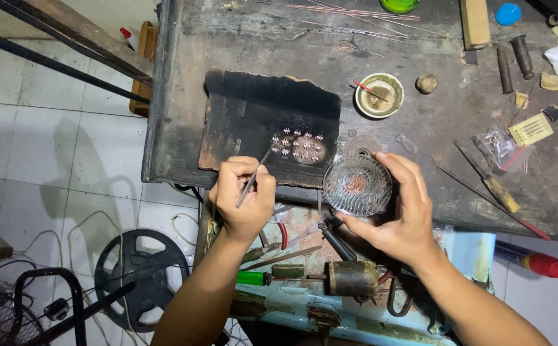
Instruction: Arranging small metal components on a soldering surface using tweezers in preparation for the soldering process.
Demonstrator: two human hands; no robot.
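Ribbed clear glass dish (pixel 358 185) – glossy, thin metal tweezers (pixel 253 179), charred matt board (pixel 253 115) above the hands, scuffed dark counter (pixel 458 160) – rough

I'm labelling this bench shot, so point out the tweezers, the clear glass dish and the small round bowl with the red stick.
tweezers (pixel 251 181), head view, middle of the shaft
clear glass dish (pixel 357 186), head view, centre of its ribbed face
small round bowl (pixel 379 96), head view, inner floor
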